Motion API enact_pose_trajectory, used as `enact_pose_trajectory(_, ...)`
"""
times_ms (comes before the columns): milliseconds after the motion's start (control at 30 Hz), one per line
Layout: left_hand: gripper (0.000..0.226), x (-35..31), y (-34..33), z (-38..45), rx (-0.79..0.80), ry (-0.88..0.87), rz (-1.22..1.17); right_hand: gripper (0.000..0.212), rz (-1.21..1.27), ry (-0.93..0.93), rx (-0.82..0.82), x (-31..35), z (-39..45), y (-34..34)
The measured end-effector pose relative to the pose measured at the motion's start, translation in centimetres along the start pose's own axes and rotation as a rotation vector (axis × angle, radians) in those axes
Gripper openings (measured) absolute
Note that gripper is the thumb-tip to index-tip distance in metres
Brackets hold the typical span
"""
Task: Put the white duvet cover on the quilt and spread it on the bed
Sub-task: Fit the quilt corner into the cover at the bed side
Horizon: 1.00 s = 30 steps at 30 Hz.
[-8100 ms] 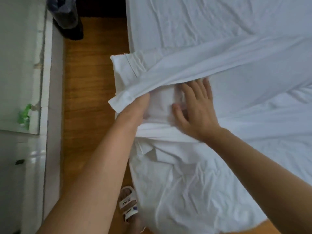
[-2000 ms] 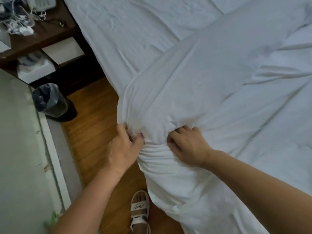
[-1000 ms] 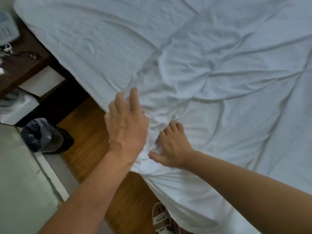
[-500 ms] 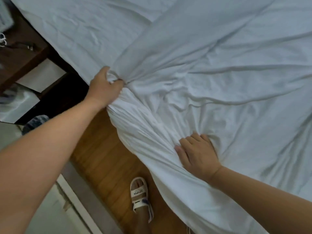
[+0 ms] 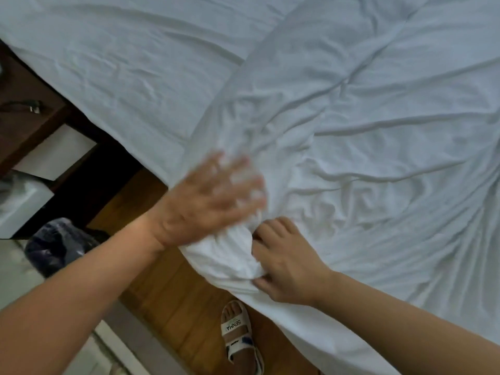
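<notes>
Duvet cover [image 5: 351, 163], creased and white, lies across the bed [image 5: 121, 66], with one bunched corner hanging over the near edge above the wooden floor [image 5: 173, 288]. Probably the quilt corner is being seated inside, so the right hand [image 5: 286, 262] pinches the gathered cloth, fingers curled into the folds to anchor it. The left hand [image 5: 208, 201], blurred, has its fingers spread flat over the bunch, gripping nothing, seemingly to smooth it.

wooden floor [image 5: 173, 288], dark wooden nightstand [image 5: 29, 125]
</notes>
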<state>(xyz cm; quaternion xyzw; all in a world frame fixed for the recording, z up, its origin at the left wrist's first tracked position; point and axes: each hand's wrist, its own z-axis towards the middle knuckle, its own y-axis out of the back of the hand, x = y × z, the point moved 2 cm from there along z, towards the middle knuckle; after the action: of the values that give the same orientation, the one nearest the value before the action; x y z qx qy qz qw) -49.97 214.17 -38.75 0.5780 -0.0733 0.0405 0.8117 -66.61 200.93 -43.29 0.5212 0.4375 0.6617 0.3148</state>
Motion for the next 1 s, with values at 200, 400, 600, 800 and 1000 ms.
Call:
enact_pose_trajectory(200, 0.057, 2.3, -0.1, 1.9, 0.430, -0.356, -0.078, 0.040, -0.042, 0.102, 0.108, 0.3, -2.0, -3.3)
enact_pose_trajectory(400, 0.049, 9.5, -1.4, -2.1, 0.241, -0.130, -0.081, 0.074, -0.161, -0.098, -0.080, -0.4, -3.7, -4.0)
enact_pose_trajectory(600, 0.059, 8.1, -2.6, -3.8, 0.231, 0.194, -0.221, 0.041, -0.098, -0.153, -0.012, 1.3, -2.6, -3.6)
enact_pose_trajectory(800, 0.053, 1.6, 0.7, -5.5, 0.282, -0.033, -0.140, 0.028, -0.039, 0.079, 0.175, 3.3, -0.8, -1.8)
enact_pose_trajectory(1000, 0.016, -0.1, 1.5, -9.4, 0.119, -0.225, 0.072, 0.031, 0.380, -0.166, 0.152, 0.9, 2.4, -1.5)
